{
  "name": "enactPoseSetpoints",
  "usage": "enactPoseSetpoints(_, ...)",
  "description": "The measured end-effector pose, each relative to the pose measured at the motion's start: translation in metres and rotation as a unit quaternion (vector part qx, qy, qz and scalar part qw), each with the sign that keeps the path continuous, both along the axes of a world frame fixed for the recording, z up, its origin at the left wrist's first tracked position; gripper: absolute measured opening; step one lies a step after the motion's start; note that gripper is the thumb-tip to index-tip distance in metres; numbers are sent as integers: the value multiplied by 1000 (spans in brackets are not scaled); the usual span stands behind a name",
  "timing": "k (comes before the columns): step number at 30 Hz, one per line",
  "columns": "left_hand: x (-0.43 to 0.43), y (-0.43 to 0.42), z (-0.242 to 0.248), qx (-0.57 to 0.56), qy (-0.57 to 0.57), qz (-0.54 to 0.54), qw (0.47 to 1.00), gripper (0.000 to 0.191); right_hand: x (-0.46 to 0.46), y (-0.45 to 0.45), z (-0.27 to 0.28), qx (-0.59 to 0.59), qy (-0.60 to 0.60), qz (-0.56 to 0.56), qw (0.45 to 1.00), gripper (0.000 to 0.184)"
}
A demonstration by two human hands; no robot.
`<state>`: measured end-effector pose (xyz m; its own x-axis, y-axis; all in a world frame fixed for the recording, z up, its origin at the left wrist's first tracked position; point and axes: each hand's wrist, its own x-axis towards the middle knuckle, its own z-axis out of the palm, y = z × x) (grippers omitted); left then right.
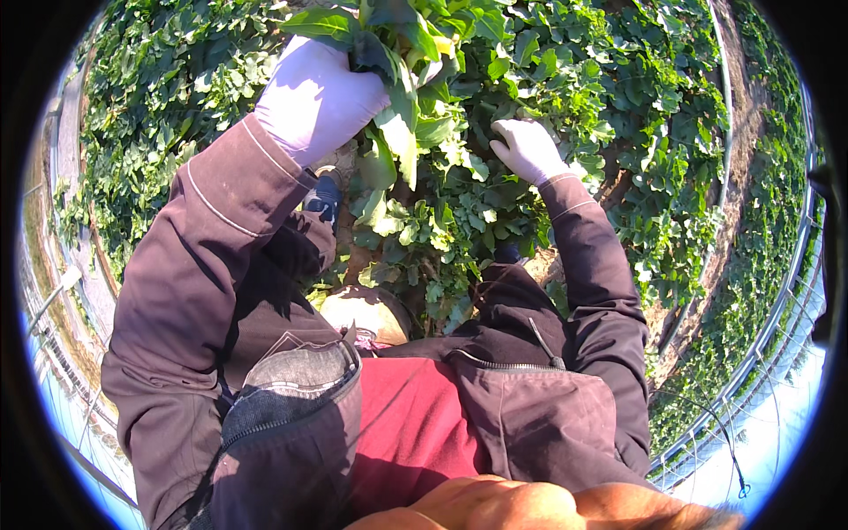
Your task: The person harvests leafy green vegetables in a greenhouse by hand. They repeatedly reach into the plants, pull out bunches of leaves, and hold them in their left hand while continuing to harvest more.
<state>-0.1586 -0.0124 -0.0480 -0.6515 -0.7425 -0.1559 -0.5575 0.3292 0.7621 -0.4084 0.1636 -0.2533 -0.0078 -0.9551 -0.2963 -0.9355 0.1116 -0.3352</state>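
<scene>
My left hand (pixel 324 93), in a pale thin glove, is raised at the upper left and closed around a bunch of leafy green stalks (pixel 397 79). The bunch's long leaves hang down over the crop and its top runs out of the picture. My right hand (pixel 528 149), gloved alike, is lower and to the right, among the lobed leaves of the low green plants (pixel 457 218). Its thumb and fingers are curled with a small gap between them; whether it pinches a leaf or stem cannot be told.
Dense leafy rows (pixel 662 119) spread on both sides. A pale pipe or hose (pixel 727 119) runs along a strip of bare soil (pixel 745 126) at the right. My shoe (pixel 324 195) stands among the plants, and a rounded pale object (pixel 364 315) lies between my legs. Metal framework curves along the right rim.
</scene>
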Motion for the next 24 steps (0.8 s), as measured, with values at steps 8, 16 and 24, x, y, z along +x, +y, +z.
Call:
enactPoseSetpoints(8,9,1,-8,-6,45,-18,999,23,-24,-4,23,-102,35,-45,993,28)
enactPoseSetpoints(16,4,12,12,53,-49,52,996,37,-157,68,2,-253,-369,-519,728,24)
enactPoseSetpoints(24,-20,5,-9,-115,-52,-38,991,39,-159,127,-115,-41,-36,-202,978,30)
